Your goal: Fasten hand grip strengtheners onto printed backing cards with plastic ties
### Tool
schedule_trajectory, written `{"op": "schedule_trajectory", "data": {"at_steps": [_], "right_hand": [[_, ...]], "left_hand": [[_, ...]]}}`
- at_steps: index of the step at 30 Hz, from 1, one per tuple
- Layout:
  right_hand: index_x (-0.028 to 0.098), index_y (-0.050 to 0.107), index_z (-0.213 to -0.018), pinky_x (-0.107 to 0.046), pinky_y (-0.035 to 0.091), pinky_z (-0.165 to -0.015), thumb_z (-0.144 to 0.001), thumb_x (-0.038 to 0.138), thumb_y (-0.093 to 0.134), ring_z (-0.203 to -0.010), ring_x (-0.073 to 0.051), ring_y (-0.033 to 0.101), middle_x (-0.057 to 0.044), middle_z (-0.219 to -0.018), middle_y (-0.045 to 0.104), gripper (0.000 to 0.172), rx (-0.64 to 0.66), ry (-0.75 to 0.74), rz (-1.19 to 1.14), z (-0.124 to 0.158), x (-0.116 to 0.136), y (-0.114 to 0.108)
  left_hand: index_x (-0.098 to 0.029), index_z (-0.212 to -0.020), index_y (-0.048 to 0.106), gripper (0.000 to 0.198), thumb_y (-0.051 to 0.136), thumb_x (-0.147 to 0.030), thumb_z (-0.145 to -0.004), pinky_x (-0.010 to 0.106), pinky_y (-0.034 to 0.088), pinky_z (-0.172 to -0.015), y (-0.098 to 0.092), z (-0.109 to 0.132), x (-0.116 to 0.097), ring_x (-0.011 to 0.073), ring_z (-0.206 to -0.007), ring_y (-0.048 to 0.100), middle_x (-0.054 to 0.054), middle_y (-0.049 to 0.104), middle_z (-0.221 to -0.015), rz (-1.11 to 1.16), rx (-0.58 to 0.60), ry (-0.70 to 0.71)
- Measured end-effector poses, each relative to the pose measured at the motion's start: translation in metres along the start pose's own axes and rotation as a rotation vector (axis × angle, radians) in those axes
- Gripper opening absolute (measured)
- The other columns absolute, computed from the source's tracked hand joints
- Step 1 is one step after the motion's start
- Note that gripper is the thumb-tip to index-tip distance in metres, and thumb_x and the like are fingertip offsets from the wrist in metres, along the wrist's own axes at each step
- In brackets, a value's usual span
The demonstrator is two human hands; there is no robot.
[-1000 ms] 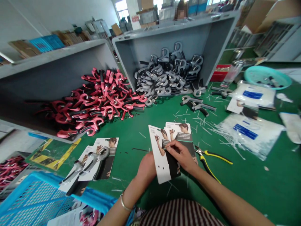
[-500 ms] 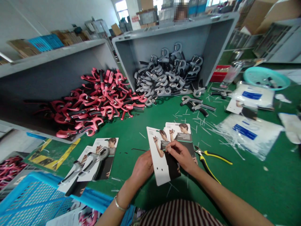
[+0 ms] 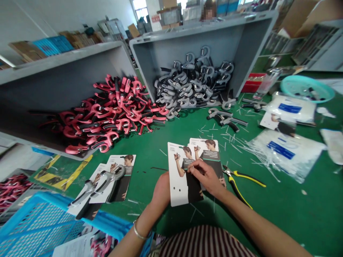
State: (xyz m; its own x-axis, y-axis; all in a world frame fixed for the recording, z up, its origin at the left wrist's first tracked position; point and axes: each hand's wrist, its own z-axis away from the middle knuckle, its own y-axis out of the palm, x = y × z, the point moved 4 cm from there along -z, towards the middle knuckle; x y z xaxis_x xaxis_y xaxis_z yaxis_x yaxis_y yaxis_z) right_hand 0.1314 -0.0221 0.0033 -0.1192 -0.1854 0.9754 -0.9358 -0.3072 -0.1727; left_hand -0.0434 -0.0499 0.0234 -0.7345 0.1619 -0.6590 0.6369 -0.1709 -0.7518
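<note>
- Basically, one backing card [image 3: 175, 167] was held low over the green table [image 3: 281, 200], close to the body. It partly overlapped a second card [image 3: 210, 148] lying flat behind it.
- Left hand [image 3: 162, 187] was clamped on the held card's lower left edge.
- Right hand [image 3: 206, 176] had its fingertips bunched on the printed face, mid-card. Whether anything thin was pinched there could not be told.
- Hands were close together, with only the card between them.
- Judged best practice: the card should be kept flat and stiff by the left grip. The two small holes in the white margin should be left uncovered, so fingertip work is not fought by flex.
- Yellow-handled pliers [image 3: 234, 178] lay just beside the right hand.
- White offcuts [image 3: 230, 142] were strewn nearby and are probably best kept out from under the card.
- Grey grippers [image 3: 193, 85] and pink grippers [image 3: 115, 110] were piled well apart, at the back.
</note>
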Motion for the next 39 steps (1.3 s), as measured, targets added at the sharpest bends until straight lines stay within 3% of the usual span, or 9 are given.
{"op": "schedule_trajectory", "data": {"at_steps": [4, 8, 15, 20, 26, 30, 36, 39], "right_hand": [[0.022, 0.061, -0.097, -0.031, 0.047, -0.078, -0.095, 0.040, 0.054, -0.084, -0.018, 0.061, -0.003, -0.088, 0.064, 0.019, -0.014, 0.039, -0.118, 0.000, -0.005, 0.001], [0.022, 0.059, -0.098, -0.031, 0.048, -0.080, -0.095, 0.040, 0.054, -0.081, -0.018, 0.061, -0.002, -0.086, 0.065, 0.019, -0.019, 0.063, -0.193, -0.001, -0.005, 0.001], [0.023, 0.061, -0.097, -0.031, 0.047, -0.078, -0.097, 0.036, 0.051, -0.084, -0.018, 0.061, -0.003, -0.089, 0.064, 0.017, -0.017, 0.021, 0.059, 0.001, 0.006, -0.006], [0.023, 0.061, -0.097, -0.032, 0.047, -0.078, -0.096, 0.031, 0.050, -0.082, -0.019, 0.062, -0.003, -0.088, 0.065, 0.014, -0.048, -0.063, 0.215, 0.002, 0.019, -0.011], [0.025, 0.062, -0.107, -0.036, 0.048, -0.084, -0.099, 0.023, 0.042, -0.091, -0.021, 0.062, -0.005, -0.098, 0.066, 0.021, 0.043, -0.121, 0.249, -0.001, 0.025, -0.011], [0.025, 0.061, -0.106, -0.037, 0.047, -0.087, -0.098, 0.024, 0.046, -0.096, -0.022, 0.060, -0.006, -0.101, 0.063, 0.017, 0.061, -0.117, 0.278, -0.002, 0.025, -0.011], [0.024, 0.061, -0.100, -0.039, 0.046, -0.086, -0.098, 0.023, 0.048, -0.095, -0.024, 0.058, -0.008, -0.097, 0.063, 0.013, 0.113, -0.229, 0.452, 0.001, 0.031, -0.010], [0.024, 0.059, -0.096, -0.037, 0.046, -0.083, -0.098, 0.024, 0.048, -0.091, -0.023, 0.059, -0.007, -0.095, 0.064, 0.012, 0.103, -0.165, 0.497, 0.001, 0.030, -0.015]], "left_hand": [[-0.014, -0.074, 0.071, 0.017, 0.057, -0.007, -0.079, 0.025, 0.050, -0.071, -0.005, 0.004, 0.001, 0.0163, -0.074, 0.065, 0.006, 0.072, -0.084, 0.203, -0.061, 0.066], [-0.017, -0.085, 0.074, 0.017, 0.058, -0.012, -0.084, 0.028, 0.051, -0.082, -0.003, 0.005, 0.006, 0.0182, -0.090, 0.066, 0.007, 0.072, -0.099, 0.331, -0.063, 0.151], [-0.018, -0.091, 0.073, 0.019, 0.059, -0.009, -0.081, 0.027, 0.050, -0.075, -0.002, -0.003, 0.003, 0.0177, -0.080, 0.064, 0.005, 0.072, -0.090, 0.186, -0.067, 0.130], [-0.019, -0.092, 0.072, 0.017, 0.056, -0.015, -0.087, 0.026, 0.049, -0.078, -0.001, -0.008, -0.001, 0.0164, -0.084, 0.065, 0.004, 0.070, -0.090, 0.255, -0.073, 0.188], [-0.016, -0.077, 0.068, 0.017, 0.053, -0.008, -0.084, 0.025, 0.047, -0.067, -0.004, -0.011, -0.010, 0.0162, -0.072, 0.062, 0.003, 0.067, -0.075, 0.118, -0.121, 0.185], [-0.015, -0.088, 0.068, 0.017, 0.053, -0.008, -0.085, 0.027, 0.049, -0.073, -0.004, -0.014, -0.014, 0.0173, -0.076, 0.063, 0.004, 0.068, -0.081, 0.043, -0.115, 0.243], [-0.013, -0.094, 0.066, 0.017, 0.050, -0.014, -0.089, 0.038, 0.051, -0.086, 0.007, -0.018, -0.016, 0.0226, -0.087, 0.064, 0.010, 0.069, -0.089, -0.089, -0.088, 0.347], [-0.016, -0.103, 0.064, 0.020, 0.049, -0.019, -0.090, 0.036, 0.052, -0.086, -0.007, -0.011, -0.020, 0.0215, -0.092, 0.065, 0.010, 0.070, -0.098, 0.041, -0.117, 0.234]]}}
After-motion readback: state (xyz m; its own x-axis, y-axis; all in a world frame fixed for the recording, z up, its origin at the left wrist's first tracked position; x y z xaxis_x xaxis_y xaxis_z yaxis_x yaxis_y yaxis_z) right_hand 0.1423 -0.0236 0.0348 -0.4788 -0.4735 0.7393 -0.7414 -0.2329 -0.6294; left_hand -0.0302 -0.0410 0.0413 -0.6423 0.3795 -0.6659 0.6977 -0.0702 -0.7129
